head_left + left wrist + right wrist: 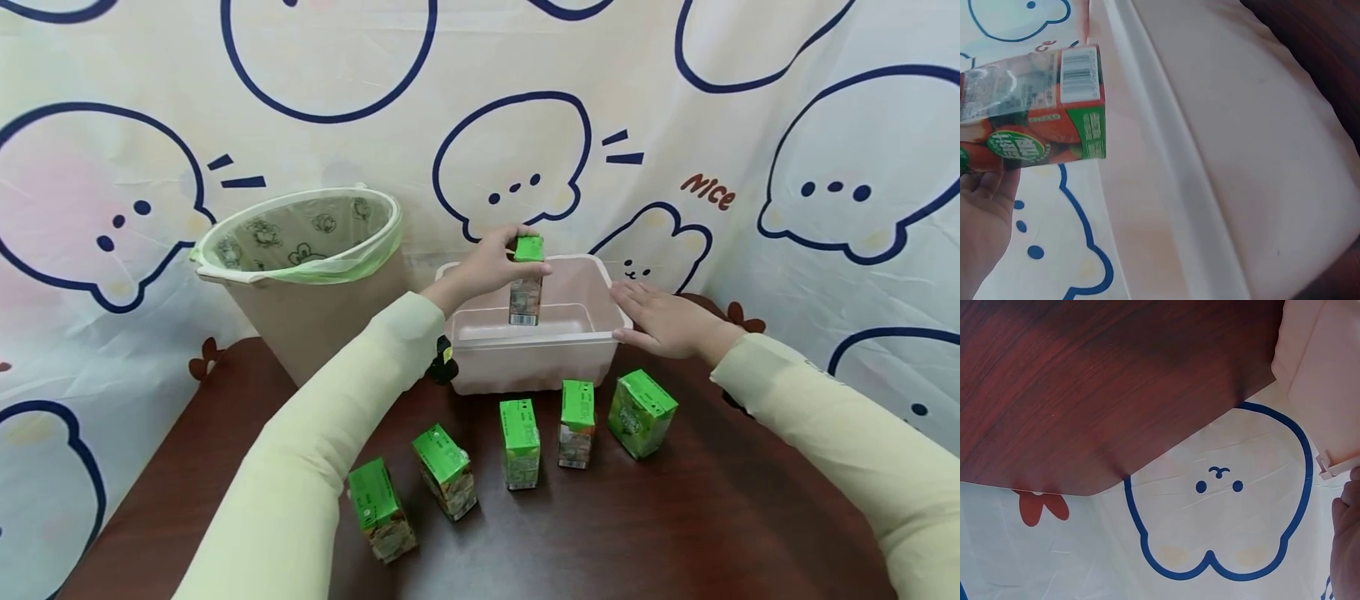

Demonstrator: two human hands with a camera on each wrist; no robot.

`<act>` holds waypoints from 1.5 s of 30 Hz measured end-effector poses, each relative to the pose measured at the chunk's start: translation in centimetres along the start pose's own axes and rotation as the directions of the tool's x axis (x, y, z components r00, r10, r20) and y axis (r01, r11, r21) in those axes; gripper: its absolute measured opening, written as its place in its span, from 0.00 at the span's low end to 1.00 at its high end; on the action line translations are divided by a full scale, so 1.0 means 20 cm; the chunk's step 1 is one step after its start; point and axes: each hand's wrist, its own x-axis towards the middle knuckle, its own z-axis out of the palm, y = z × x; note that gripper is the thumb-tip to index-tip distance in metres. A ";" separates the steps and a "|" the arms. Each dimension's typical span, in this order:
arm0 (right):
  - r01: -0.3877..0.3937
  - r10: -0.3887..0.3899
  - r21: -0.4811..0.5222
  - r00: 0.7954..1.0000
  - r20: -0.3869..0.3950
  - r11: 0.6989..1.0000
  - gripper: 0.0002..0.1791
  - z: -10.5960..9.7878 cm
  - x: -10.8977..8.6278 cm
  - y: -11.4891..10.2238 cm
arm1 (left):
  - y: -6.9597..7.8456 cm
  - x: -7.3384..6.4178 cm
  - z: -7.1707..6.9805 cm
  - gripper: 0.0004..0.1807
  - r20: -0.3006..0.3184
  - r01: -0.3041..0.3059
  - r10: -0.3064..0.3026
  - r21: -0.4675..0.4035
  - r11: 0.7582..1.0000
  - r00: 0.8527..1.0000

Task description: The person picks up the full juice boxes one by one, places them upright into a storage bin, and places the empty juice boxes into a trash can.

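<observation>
While a cartoon-print sheet (pixel 652 108) hangs behind the pink tub (pixel 532 360), a dark red-brown table (pixel 675 517) supports the tub from below. Tall waste bin (pixel 318 312), lined with a patterned bag (pixel 266 233), stands left of the tub. Right hand (pixel 663 321) is at the tub's right rim, fingers straight, thumb spread apart from them. Left hand (pixel 495 262) is over the tub, thumb and fingers pinching a held carton (pixel 527 298), green-topped, upright at the tub's opening; can't tell if its base is below the rim. Five other cartons (pixel 520 446), also green-topped, stand apart in a loose row in front of the tub, rightmost one turned at an angle.
</observation>
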 end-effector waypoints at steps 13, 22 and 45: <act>0.003 -0.003 -0.005 1.000 0.006 1.000 0.44 -0.01 0.01 -0.01 | -0.10 0.08 0.14 0.36 0.009 0.062 -0.062 -0.015 0.998 0.998; 0.002 -0.002 -0.006 1.000 0.003 1.000 0.43 -0.01 0.01 -0.02 | -0.12 0.11 0.21 0.38 0.046 0.124 -0.125 0.036 0.992 0.991; 0.000 0.000 -0.005 1.000 0.027 1.000 0.44 -0.03 0.00 -0.02 | -0.19 0.19 0.42 0.35 0.169 0.108 -0.128 0.120 0.987 0.977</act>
